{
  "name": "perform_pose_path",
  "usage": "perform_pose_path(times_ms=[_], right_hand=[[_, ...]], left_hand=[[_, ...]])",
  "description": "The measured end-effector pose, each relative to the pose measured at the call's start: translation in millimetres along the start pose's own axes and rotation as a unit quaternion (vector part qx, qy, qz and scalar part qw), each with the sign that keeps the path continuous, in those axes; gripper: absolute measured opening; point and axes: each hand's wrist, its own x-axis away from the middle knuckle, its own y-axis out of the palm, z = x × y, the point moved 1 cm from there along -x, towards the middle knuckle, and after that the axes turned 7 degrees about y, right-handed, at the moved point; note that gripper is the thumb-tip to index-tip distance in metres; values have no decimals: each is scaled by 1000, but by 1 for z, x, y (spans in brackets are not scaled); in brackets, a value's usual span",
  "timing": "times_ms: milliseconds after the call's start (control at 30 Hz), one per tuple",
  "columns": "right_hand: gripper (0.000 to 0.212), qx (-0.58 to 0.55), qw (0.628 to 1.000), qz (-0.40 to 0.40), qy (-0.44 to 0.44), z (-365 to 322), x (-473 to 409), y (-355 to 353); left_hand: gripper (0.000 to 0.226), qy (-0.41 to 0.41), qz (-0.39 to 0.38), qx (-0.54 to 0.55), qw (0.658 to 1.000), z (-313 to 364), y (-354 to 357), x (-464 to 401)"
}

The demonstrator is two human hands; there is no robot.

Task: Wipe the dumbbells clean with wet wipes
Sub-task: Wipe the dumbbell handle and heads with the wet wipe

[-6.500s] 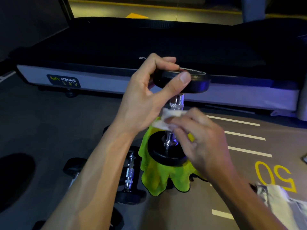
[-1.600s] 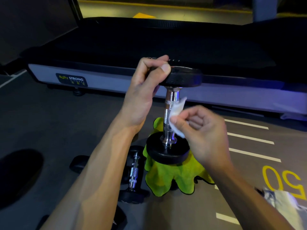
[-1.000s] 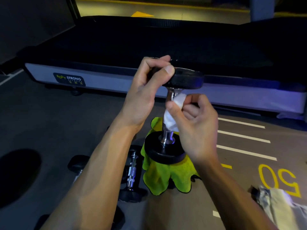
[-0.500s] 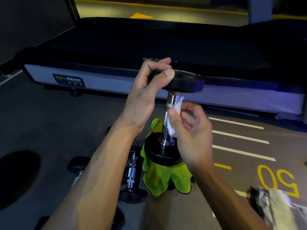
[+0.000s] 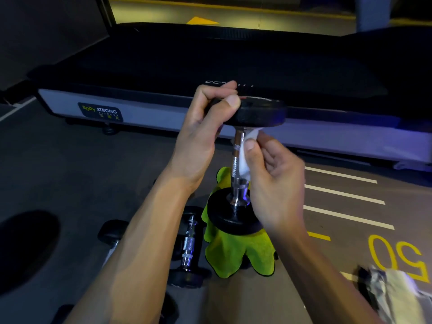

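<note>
A black dumbbell (image 5: 236,216) with a chrome handle stands upright on a lime-green cloth (image 5: 233,253) on the floor. My left hand (image 5: 203,134) grips the rim of its top plate between thumb and fingers. My right hand (image 5: 273,181) pinches a white wet wipe (image 5: 244,160) and holds it against the right side of the chrome handle, just under the top plate. Part of the wipe is hidden behind my fingers.
Other dumbbells lie on the grey floor to the left, one (image 5: 189,246) beside the cloth and another (image 5: 112,232) further left. A treadmill deck (image 5: 233,61) runs across behind. A wipes packet (image 5: 395,293) lies at the lower right, near painted white lines and a yellow "50".
My right hand has kept sliding the wipe up and down the chrome handle and now holds it high, near the top plate. My left hand has kept its grip on the top plate.
</note>
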Motion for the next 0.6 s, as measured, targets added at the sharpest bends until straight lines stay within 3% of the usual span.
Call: perform_pose_path(times_ms=[300,433,600], right_hand=[[17,-38,997,-44,50,-6,-15,0],[22,-72,985,-138,68,8,-11,-9],[33,-96,976,-182,67,12,-18,-15]], left_hand=[[25,-28,11,20,999,1,0,-3],[11,-50,16,21,998,0,-1,-5],[29,-6,-7,-110,994,4,-1,3]])
